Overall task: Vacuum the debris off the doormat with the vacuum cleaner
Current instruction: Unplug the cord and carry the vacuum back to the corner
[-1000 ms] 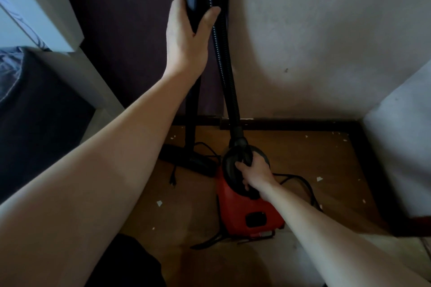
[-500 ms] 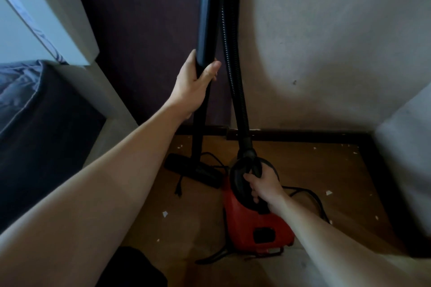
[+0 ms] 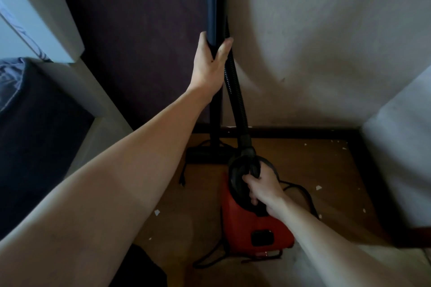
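A red vacuum cleaner (image 3: 251,223) stands on the brown floor near the room corner. My right hand (image 3: 262,190) grips its black carry handle on top. A black ribbed hose (image 3: 235,93) rises from the body's front. Beside the hose a black wand (image 3: 212,7) stands upright, and my left hand (image 3: 208,66) grips it about halfway up. The wand's floor head (image 3: 205,155) rests on the floor by the skirting. No doormat shows in this view.
Small white scraps (image 3: 318,187) lie scattered on the floor. The black power cord (image 3: 300,190) loops behind the vacuum. A dark door panel (image 3: 140,42) and a pale wall (image 3: 326,42) stand ahead, with a bed edge (image 3: 35,112) at the left and a white surface (image 3: 401,147) at the right.
My left hand slid down the wand from high up to mid-height and closed round it. The wand's floor head shifted closer to the skirting. My right hand stays on the handle.
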The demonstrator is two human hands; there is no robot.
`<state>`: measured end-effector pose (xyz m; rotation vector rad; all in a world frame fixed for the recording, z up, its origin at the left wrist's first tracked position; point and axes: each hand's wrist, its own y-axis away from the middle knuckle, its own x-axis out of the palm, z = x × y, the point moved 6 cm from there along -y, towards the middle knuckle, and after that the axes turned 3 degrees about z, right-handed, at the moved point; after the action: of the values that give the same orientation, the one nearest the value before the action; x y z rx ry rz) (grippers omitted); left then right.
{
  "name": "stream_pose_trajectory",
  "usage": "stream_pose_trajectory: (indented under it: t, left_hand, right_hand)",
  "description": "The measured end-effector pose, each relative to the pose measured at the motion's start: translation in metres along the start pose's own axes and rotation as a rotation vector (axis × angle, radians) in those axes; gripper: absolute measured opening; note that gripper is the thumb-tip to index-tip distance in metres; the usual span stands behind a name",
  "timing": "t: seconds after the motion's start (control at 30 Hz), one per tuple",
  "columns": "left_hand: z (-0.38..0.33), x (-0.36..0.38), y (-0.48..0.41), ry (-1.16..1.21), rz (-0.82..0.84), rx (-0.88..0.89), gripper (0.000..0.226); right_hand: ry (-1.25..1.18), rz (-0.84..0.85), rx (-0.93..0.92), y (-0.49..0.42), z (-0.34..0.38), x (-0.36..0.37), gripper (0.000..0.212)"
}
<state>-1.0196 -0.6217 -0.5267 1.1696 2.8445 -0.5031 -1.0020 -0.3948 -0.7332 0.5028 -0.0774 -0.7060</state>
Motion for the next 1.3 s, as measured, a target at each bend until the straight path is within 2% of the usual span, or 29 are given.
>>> stream_pose_trajectory:
  t: [0.07,0.17,0.23,0.43,0.53,0.6,0.73,0.87,1.07,1.23,1.3]
  left_hand:
    - [-0.005,0.015,0.002,0.027,0.015,-0.006,0.041]
    - [-0.003,0.036,0.004,0.04,0.068,-0.046,0.069]
    - [0.003,0.044,0.004,0.035,0.098,-0.074,0.078]
    - [0.014,0.04,-0.002,0.019,0.153,-0.073,0.072]
    - [0.042,0.035,0.004,-0.084,0.236,-0.123,0.1]
    - [0.064,0.033,0.01,-0.112,0.277,-0.162,0.11]
    - [0.071,0.04,0.012,-0.094,0.314,-0.142,0.106]
    - [0.073,0.041,0.006,-0.102,0.337,-0.075,0.081]
    - [0.079,0.04,-0.008,-0.131,0.378,-0.076,0.097]
    - [0.079,0.039,-0.007,-0.137,0.432,-0.034,0.085]
    - [0.076,0.041,-0.006,-0.117,0.412,-0.04,0.092]
  right_hand:
    - [-0.004,0.003,-0.006,0.001,-0.001,0.003,0.023]
    - [-0.046,-0.017,0.02,-0.005,-0.003,0.004,0.016]
    - [-0.071,-0.025,0.041,-0.013,-0.005,0.001,0.017]
    - [-0.075,-0.018,0.062,-0.025,-0.01,0.009,0.022]
    - [-0.089,-0.016,0.073,-0.026,-0.01,0.01,0.021]
    - [-0.081,-0.015,0.072,-0.027,-0.01,0.012,0.023]
    - [-0.1,-0.024,0.073,-0.026,-0.013,0.013,0.024]
    - [-0.144,-0.014,0.07,-0.025,-0.017,0.015,0.027]
    - [-0.124,-0.028,0.088,-0.034,-0.012,0.011,0.026]
    - [-0.113,-0.03,0.058,-0.034,-0.013,0.012,0.022]
    - [-0.068,-0.054,0.032,-0.036,-0.012,0.011,0.023]
